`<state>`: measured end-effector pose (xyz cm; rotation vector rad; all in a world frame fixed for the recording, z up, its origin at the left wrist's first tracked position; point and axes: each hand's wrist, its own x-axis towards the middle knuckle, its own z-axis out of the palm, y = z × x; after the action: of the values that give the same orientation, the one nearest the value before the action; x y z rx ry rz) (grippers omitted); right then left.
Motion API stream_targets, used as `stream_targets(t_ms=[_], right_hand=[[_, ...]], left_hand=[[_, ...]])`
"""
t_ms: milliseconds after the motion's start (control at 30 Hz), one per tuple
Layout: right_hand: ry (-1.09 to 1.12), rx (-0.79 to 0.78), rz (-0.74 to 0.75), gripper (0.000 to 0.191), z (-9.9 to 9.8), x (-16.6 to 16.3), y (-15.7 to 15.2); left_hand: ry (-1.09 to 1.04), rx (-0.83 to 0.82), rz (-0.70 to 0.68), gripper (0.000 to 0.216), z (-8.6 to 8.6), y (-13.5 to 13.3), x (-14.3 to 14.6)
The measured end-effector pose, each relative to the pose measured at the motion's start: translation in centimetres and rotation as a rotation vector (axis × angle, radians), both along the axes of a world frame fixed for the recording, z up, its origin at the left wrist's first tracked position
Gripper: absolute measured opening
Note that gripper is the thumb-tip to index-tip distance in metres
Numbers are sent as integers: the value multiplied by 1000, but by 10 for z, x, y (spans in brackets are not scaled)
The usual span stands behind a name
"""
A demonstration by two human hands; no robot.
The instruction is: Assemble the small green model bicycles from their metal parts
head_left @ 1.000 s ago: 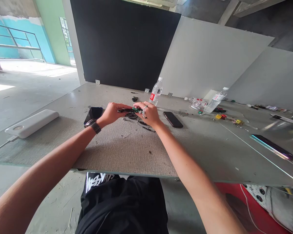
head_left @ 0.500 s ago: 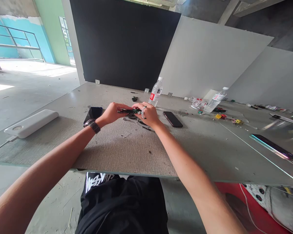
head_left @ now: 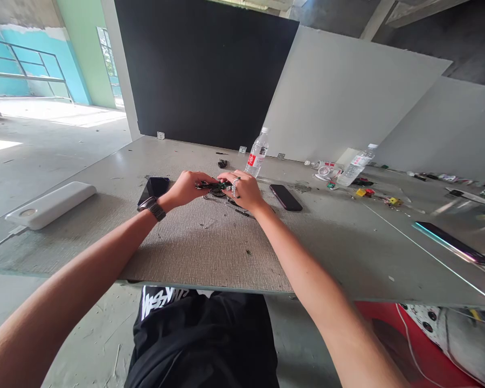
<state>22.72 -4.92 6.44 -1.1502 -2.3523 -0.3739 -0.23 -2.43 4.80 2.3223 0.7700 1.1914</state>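
Observation:
Both hands meet over the table (head_left: 178, 253), fingers closed round a small dark part with green bits (head_left: 213, 185), perhaps a circuit board; its exact kind is too small to tell. My left hand (head_left: 188, 186) grips its left end, and a dark watch (head_left: 157, 208) sits on that wrist. From the other side my right hand (head_left: 244, 189), wearing a ring and a silver chain, holds the right end, hiding much of it. Just below the hands lie a round black grille-like piece (head_left: 217, 193) and a thin dark strip (head_left: 241, 212).
A phone (head_left: 285, 197) lies right of my hands, another phone (head_left: 154, 189) left. A clear bottle (head_left: 257, 153) stands behind them, a second bottle (head_left: 358, 164) farther right near yellow parts (head_left: 361, 192). A white power bank (head_left: 50, 205) is at far left. A black panel (head_left: 202, 75) rises behind.
My hands stay in nearly the same place. The held dark part appears slightly turned between the fingers. The rest of the table looks the same.

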Motion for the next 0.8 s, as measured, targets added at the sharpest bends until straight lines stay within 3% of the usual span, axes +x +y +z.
stream_targets(t_ms=[800], right_hand=[[20, -6, 12, 25, -2, 1, 1]], left_hand=[[-15, -6, 37, 29, 2, -4, 2]])
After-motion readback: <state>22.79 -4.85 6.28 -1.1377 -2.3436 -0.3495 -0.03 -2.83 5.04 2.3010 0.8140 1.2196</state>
